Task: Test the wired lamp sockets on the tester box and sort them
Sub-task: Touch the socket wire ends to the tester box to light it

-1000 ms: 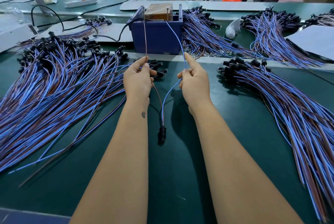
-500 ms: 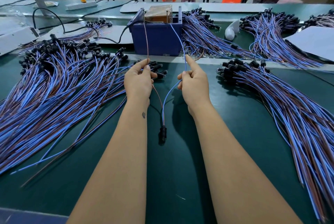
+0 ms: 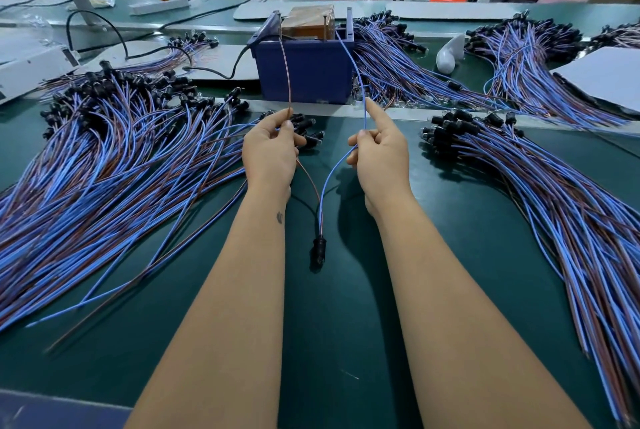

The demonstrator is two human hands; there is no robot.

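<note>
While both forearms reach over the green tabletop (image 3: pixel 346 342), each hand holds one lead of a single socket (image 3: pixel 319 246). Left hand (image 3: pixel 269 151): grip closed, thumb and fingers pinching the brown wire (image 3: pixel 288 82). Right hand (image 3: pixel 382 155): grip closed on the blue wire (image 3: pixel 358 82), thumb and curled fingers pinching it, index finger straight and pointing up along it.

Both wires rise from the hands to the top of the blue tester box (image 3: pixel 304 72), brown toward its left side, blue toward its right. Whether the wire ends touch contacts there, cannot tell. Below the hands the two wires converge and run down into the black socket, which sits between the wrists, just above or on the tabletop; contact unclear.

Tester box stands at the far edge of the work area, a brown block (image 3: pixel 308 22) on top, a black cord (image 3: pixel 239 60) leaving its left side.

Left pile (image 3: pixel 104 165): a large fan of blue and brown wired sockets, black heads at the far end, some heads just beside the left hand. Right pile (image 3: pixel 554 207): a similar bundle, heads near the right hand but apart from it. More bundles (image 3: pixel 408 65) lie behind the box to the right. White sheet (image 3: pixel 606 79) at far right; white power strip (image 3: pixel 159 6) at far left.
</note>
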